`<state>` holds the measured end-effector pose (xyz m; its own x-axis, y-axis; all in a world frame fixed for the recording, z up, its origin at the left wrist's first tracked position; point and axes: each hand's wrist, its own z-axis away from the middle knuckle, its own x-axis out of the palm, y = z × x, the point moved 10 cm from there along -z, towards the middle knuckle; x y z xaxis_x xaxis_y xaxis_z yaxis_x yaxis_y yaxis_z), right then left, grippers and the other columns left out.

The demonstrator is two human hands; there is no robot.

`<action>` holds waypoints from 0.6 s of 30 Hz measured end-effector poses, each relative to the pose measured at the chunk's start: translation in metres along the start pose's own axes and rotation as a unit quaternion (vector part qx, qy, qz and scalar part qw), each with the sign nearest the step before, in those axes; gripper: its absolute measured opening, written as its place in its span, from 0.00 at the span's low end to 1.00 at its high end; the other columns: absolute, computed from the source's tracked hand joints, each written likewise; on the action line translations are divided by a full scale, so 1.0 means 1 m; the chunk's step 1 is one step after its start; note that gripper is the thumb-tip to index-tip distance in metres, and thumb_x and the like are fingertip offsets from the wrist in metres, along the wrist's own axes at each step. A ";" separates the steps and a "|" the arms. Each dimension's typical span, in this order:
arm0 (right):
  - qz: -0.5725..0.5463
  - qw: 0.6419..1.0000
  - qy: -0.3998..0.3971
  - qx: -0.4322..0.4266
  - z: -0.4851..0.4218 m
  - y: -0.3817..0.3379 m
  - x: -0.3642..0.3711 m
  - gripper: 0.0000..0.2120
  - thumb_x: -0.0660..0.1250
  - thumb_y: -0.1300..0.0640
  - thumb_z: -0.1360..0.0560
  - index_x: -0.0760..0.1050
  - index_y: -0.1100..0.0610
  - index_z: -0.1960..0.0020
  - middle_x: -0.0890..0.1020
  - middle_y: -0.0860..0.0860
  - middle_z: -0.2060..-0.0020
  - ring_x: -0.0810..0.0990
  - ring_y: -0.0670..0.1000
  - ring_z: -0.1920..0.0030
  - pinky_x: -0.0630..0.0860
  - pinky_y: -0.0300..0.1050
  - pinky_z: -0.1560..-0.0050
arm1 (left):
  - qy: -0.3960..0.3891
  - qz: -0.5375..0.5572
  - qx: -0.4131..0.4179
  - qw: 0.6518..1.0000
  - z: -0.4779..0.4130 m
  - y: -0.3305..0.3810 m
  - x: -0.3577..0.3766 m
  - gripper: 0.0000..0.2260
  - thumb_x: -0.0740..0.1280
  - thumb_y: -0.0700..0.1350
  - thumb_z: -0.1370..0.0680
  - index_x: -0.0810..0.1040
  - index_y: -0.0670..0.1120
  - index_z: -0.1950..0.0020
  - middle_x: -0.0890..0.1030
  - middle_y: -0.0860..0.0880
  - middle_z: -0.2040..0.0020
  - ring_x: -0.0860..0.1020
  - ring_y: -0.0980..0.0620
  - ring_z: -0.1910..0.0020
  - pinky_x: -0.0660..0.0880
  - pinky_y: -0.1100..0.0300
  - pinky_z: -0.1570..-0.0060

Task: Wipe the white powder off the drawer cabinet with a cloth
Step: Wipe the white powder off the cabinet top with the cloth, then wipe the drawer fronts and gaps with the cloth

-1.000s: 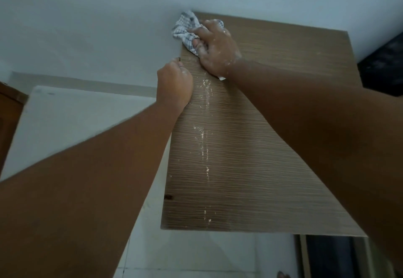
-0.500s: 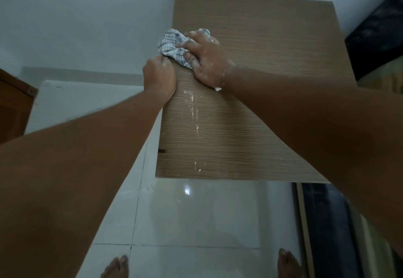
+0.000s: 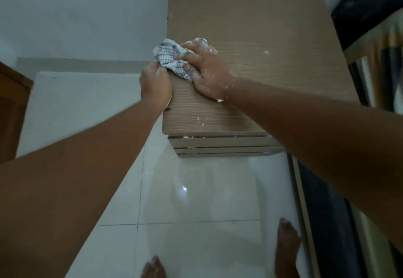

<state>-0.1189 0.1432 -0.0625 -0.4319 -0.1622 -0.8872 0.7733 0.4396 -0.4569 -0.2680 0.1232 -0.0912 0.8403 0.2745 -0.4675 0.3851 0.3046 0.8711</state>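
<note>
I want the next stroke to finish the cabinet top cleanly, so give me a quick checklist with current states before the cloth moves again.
1. Right hand pressing the cloth on the cabinet top: ok.
2. Left hand at the left edge beside the cloth: ok; whether it cups below to catch powder: cannot tell.
3. Top ahead of the cloth powder-free: not ok, flecks near the front edge.
4. Far top clean: not ok, one speck.
5. Drawer fronts clean: not ok, white bits in the gaps.
6. Right hand clean: not ok, powder on it.

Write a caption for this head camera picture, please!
Right hand wipes powder off a cabinet with a cloth.
</note>
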 end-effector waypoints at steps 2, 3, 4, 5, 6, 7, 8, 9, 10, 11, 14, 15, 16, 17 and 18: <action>-0.001 1.000 0.012 0.000 0.018 -0.011 0.001 0.20 0.55 0.49 0.18 0.76 0.51 0.31 0.71 0.53 0.26 0.63 0.57 0.22 0.56 0.61 0.21 | -0.010 0.004 0.007 1.000 0.015 -0.004 -0.004 0.14 0.57 0.38 0.24 0.82 0.40 0.49 0.83 0.39 0.49 0.77 0.42 0.51 0.73 0.53 0.51; -0.001 1.000 0.016 0.000 0.027 -0.017 0.003 0.20 0.56 0.49 0.19 0.76 0.50 0.31 0.72 0.53 0.27 0.64 0.57 0.22 0.57 0.62 0.21 | -0.014 0.005 0.007 1.000 0.022 -0.006 -0.006 0.14 0.57 0.38 0.23 0.82 0.40 0.49 0.83 0.40 0.49 0.78 0.42 0.51 0.73 0.53 0.50; -0.003 1.000 0.016 0.003 0.037 -0.022 0.005 0.20 0.56 0.49 0.19 0.76 0.50 0.31 0.72 0.53 0.27 0.64 0.57 0.22 0.56 0.61 0.21 | -0.016 0.005 0.006 1.000 0.029 -0.009 -0.008 0.14 0.57 0.38 0.23 0.82 0.40 0.48 0.84 0.40 0.49 0.78 0.42 0.50 0.74 0.52 0.49; -0.005 1.000 0.014 0.005 0.046 -0.028 0.008 0.20 0.56 0.50 0.19 0.76 0.51 0.31 0.72 0.53 0.27 0.63 0.58 0.22 0.55 0.60 0.22 | -0.016 0.006 0.001 1.000 0.034 -0.012 -0.010 0.14 0.57 0.38 0.23 0.83 0.40 0.48 0.84 0.40 0.49 0.79 0.41 0.49 0.74 0.51 0.48; -0.007 1.000 0.013 0.003 0.056 -0.034 0.009 0.20 0.57 0.50 0.18 0.76 0.52 0.31 0.72 0.53 0.27 0.63 0.58 0.22 0.55 0.59 0.23 | -0.012 0.007 -0.004 1.000 0.039 -0.017 -0.013 0.14 0.57 0.38 0.23 0.83 0.40 0.49 0.84 0.40 0.50 0.79 0.40 0.49 0.74 0.50 0.48; -0.009 1.000 0.015 -0.004 0.065 -0.041 0.010 0.19 0.58 0.51 0.18 0.76 0.53 0.31 0.73 0.54 0.27 0.64 0.58 0.22 0.56 0.58 0.23 | -0.008 0.008 -0.009 1.000 0.046 -0.020 -0.016 0.14 0.57 0.38 0.23 0.82 0.39 0.50 0.84 0.40 0.51 0.79 0.40 0.50 0.75 0.49 0.49; -0.009 1.000 0.016 -0.012 0.074 -0.049 0.011 0.19 0.59 0.52 0.18 0.77 0.54 0.31 0.73 0.54 0.27 0.64 0.58 0.22 0.56 0.59 0.24 | -0.005 0.013 -0.012 1.000 0.052 -0.025 -0.018 0.13 0.58 0.38 0.23 0.82 0.39 0.52 0.83 0.40 0.53 0.79 0.40 0.52 0.75 0.49 0.51; -0.007 1.000 0.017 -0.017 0.083 -0.055 0.012 0.18 0.59 0.52 0.18 0.77 0.55 0.31 0.73 0.55 0.27 0.64 0.58 0.22 0.56 0.60 0.24 | -0.003 0.022 -0.016 1.000 0.059 -0.029 -0.019 0.12 0.58 0.38 0.24 0.81 0.40 0.55 0.82 0.41 0.57 0.78 0.40 0.55 0.75 0.49 0.53; -0.006 1.000 0.015 -0.020 0.091 -0.058 0.014 0.18 0.60 0.51 0.18 0.76 0.55 0.31 0.73 0.55 0.27 0.64 0.58 0.22 0.56 0.61 0.24 | -0.001 0.034 -0.021 0.999 0.065 -0.032 -0.020 0.12 0.57 0.38 0.23 0.80 0.41 0.57 0.81 0.44 0.61 0.76 0.43 0.58 0.74 0.50 0.56; -0.002 1.000 0.011 -0.025 0.101 -0.063 0.017 0.18 0.61 0.50 0.18 0.76 0.54 0.30 0.72 0.55 0.27 0.64 0.58 0.22 0.56 0.61 0.23 | 0.003 0.044 -0.023 0.999 0.074 -0.035 -0.021 0.12 0.57 0.38 0.23 0.79 0.43 0.59 0.79 0.47 0.63 0.75 0.46 0.60 0.73 0.53 0.58; 0.020 0.999 0.009 -0.049 0.123 -0.074 0.023 0.17 0.64 0.52 0.18 0.75 0.55 0.30 0.72 0.56 0.27 0.64 0.60 0.22 0.58 0.61 0.23 | 0.031 0.064 -0.009 0.997 0.099 -0.042 -0.026 0.13 0.57 0.39 0.19 0.79 0.45 0.57 0.77 0.50 0.64 0.73 0.49 0.62 0.69 0.57 0.60; 0.032 0.998 0.019 -0.060 0.130 -0.078 0.025 0.17 0.65 0.54 0.18 0.76 0.55 0.30 0.73 0.57 0.27 0.65 0.61 0.22 0.59 0.61 0.24 | 0.040 0.068 -0.004 0.997 0.105 -0.045 -0.027 0.13 0.56 0.39 0.19 0.78 0.45 0.58 0.77 0.51 0.65 0.73 0.50 0.62 0.68 0.58 0.60; 0.045 0.996 0.035 -0.072 0.137 -0.081 0.026 0.16 0.67 0.56 0.19 0.76 0.56 0.32 0.74 0.58 0.28 0.67 0.62 0.23 0.62 0.63 0.25 | 0.046 0.075 0.004 0.996 0.110 -0.049 -0.027 0.14 0.56 0.40 0.18 0.77 0.46 0.59 0.76 0.52 0.65 0.73 0.50 0.62 0.68 0.58 0.60; 0.055 0.993 0.054 -0.085 0.144 -0.083 0.027 0.16 0.69 0.57 0.20 0.77 0.57 0.33 0.75 0.59 0.29 0.69 0.63 0.25 0.65 0.64 0.27 | 0.052 0.087 0.015 0.995 0.114 -0.051 -0.027 0.14 0.56 0.41 0.18 0.76 0.47 0.61 0.76 0.53 0.66 0.73 0.50 0.62 0.69 0.56 0.60; 0.062 0.991 0.070 -0.096 0.151 -0.083 0.029 0.16 0.70 0.59 0.21 0.78 0.57 0.34 0.76 0.60 0.31 0.71 0.64 0.26 0.68 0.65 0.28 | 0.058 0.102 0.028 0.993 0.116 -0.055 -0.027 0.15 0.56 0.42 0.19 0.75 0.50 0.63 0.76 0.53 0.66 0.74 0.50 0.62 0.71 0.54 0.59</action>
<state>-0.1257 -0.0310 -0.0604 -0.4098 0.0219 -0.9119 0.7277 0.6107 -0.3123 -0.2673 -0.0071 -0.1088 0.8546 0.4295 -0.2919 0.2348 0.1819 0.9549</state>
